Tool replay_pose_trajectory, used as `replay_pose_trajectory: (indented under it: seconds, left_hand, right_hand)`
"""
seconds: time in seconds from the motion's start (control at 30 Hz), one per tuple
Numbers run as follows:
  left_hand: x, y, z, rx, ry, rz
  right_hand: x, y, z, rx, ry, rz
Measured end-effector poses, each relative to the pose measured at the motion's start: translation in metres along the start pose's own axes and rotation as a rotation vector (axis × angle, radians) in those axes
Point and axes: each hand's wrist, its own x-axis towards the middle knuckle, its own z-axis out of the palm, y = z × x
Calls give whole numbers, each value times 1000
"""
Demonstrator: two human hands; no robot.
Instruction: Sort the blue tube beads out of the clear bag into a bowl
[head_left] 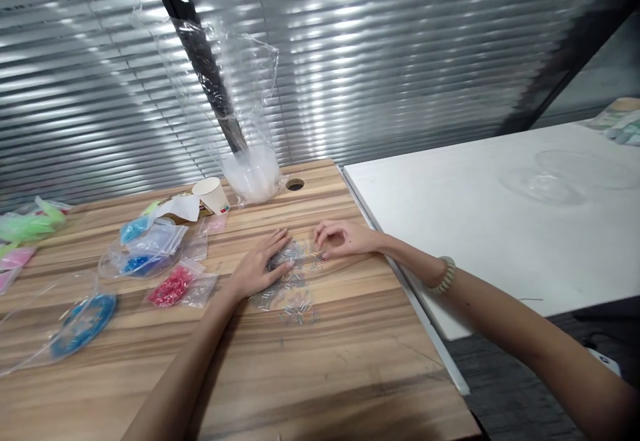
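Observation:
A loose patch of small silvery tube-shaped beads (pixel 297 304) is spread on the wooden table (pixel 350 361). My left hand (pixel 263 264) rests flat over the patch's left side, fingers stretched out and covering some of the beads. At the patch's right edge, my right hand (pixel 345 238) is curled, its thumb and fingertips brought close together near the surface. Whatever may be between those fingertips is too small to make out. A beaded bracelet (pixel 445 274) circles the right wrist.
Left of my hands lie a bag of red beads (pixel 171 286), blue beads (pixel 140 265) on a clear dish, and a blue ring-shaped piece (pixel 85 324). A paper cup (pixel 211 194) and a plastic-wrapped white stack (pixel 255 173) stand behind. A white table (pixel 465 201) adjoins on the right.

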Motion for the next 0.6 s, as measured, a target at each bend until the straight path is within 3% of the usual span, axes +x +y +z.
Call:
replay_pose_trajectory:
  seconds: [0.13,0.6]
  left_hand:
    - [-5,2,-4,-116,1,2]
    - [-4,-6,-6,-235,122,-154]
  right_hand:
    - [-4,2,-9,-40,-129,-49]
    - [0,9,-6,-83,-119,-92]
